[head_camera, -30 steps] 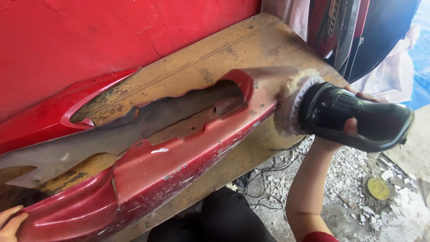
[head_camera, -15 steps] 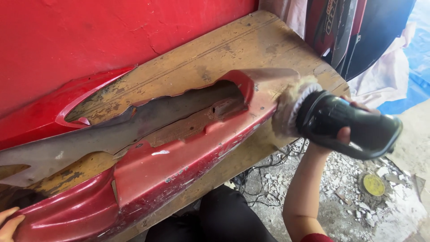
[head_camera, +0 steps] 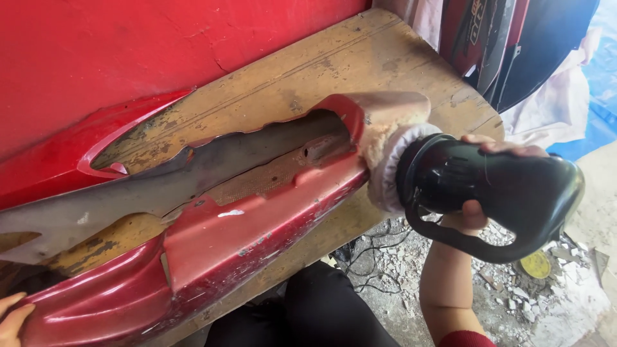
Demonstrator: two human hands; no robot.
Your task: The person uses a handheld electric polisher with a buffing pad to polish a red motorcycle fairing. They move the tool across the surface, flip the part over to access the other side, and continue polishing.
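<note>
Black polisher [head_camera: 495,186] in right hand [head_camera: 479,205], against red panel [head_camera: 257,238].

At right of frame, our right hand [head_camera: 479,193] grips a black handheld electric polisher [head_camera: 495,186], fingers wrapped over its body. Its cream wool buffing pad [head_camera: 389,170] presses against the right end of a long red plastic body panel [head_camera: 212,244]. The panel lies across a worn wooden table [head_camera: 334,71], running from centre to lower left. At the lower left corner, our left hand [head_camera: 13,318] rests its fingertips on the panel's end. A red wall [head_camera: 128,45] fills the upper left. Grey rubble [head_camera: 514,295] and a round yellow disc [head_camera: 535,265] lie on the ground at lower right.
</note>
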